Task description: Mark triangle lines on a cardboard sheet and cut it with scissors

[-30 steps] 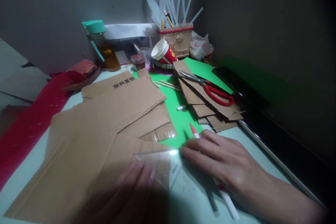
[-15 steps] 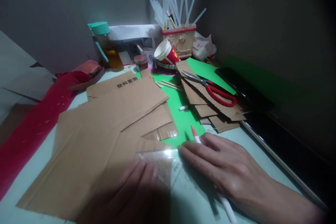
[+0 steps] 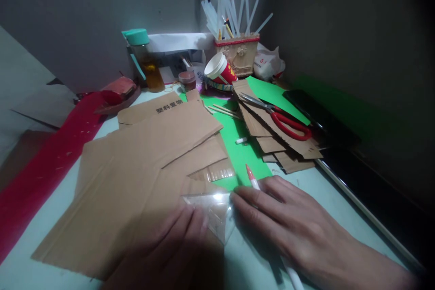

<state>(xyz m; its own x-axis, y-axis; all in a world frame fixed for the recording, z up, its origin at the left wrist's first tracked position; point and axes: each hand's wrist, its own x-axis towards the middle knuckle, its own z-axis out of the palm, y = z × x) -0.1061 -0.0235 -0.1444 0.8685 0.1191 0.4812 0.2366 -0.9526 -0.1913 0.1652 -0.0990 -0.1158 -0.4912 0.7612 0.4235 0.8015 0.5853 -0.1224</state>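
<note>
A clear triangular ruler (image 3: 214, 210) lies over the right edge of a brown cardboard sheet (image 3: 112, 190). My left hand (image 3: 173, 244), in shadow, presses its fingertips on the ruler's left part. At the ruler's upper right corner are the fingertips of my right hand (image 3: 292, 217). That hand holds a white marker (image 3: 253, 180) with a red tip, which points up and away from me; its rear end shows below the palm. Other cardboard pieces (image 3: 200, 154) lie under and behind the sheet.
Red-handled scissors (image 3: 290, 126) rest on stacked cardboard strips (image 3: 272, 145) beside green paper (image 3: 238, 158). Dark flat devices lie at right. Behind stand a bottle (image 3: 151, 65), a paper cup (image 3: 220, 70) and a box of white sticks (image 3: 237, 52). Red material (image 3: 57, 154) runs along the left.
The whole view has shifted, so most things appear slightly further right. The ruler's right corner sticks out further past the cardboard edge, with both hands still at the ruler.
</note>
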